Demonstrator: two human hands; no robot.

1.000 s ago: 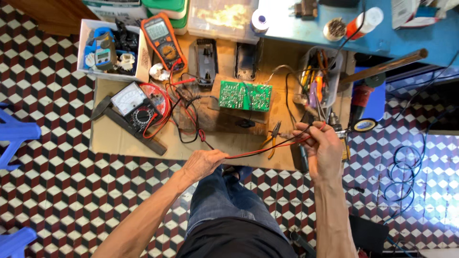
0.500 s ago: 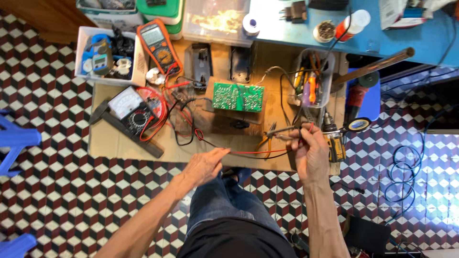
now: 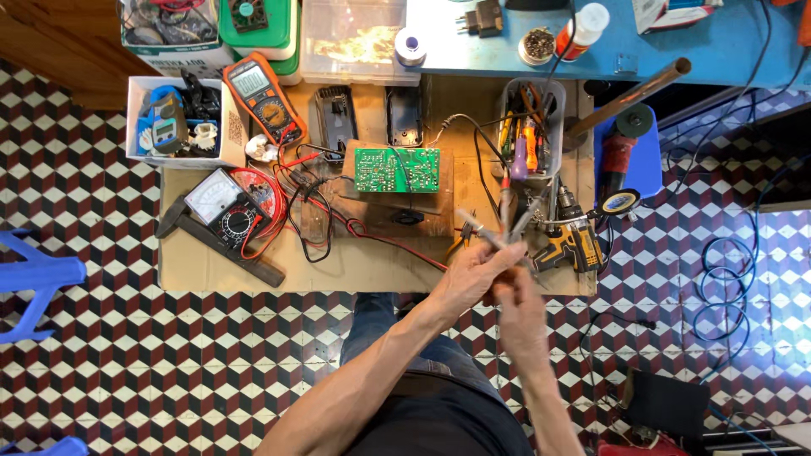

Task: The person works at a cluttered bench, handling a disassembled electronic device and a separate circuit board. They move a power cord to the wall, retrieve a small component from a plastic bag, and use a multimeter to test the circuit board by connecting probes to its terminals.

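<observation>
Both hands are now meeting over the near right edge of the cardboard sheet, gripping thin probes together.

The left hand [image 3: 470, 274] has swung across from the middle of the cardboard sheet [image 3: 203, 270] and is now closing on a thin grey probe [image 3: 473, 226], right against the right hand [image 3: 517, 295], which is blurred but is pinching a second slim probe [image 3: 524, 221] that crosses the first. The red wire [image 3: 380, 239] is trailing back toward the green circuit board [image 3: 397, 169] on its wooden block. The yellow drill [image 3: 574, 245] is lying just beside the hands, and the analogue meter [image 3: 228, 211] is sitting well apart on the left. The work seems to be shifting from handling wire to handling the probe tips.
</observation>
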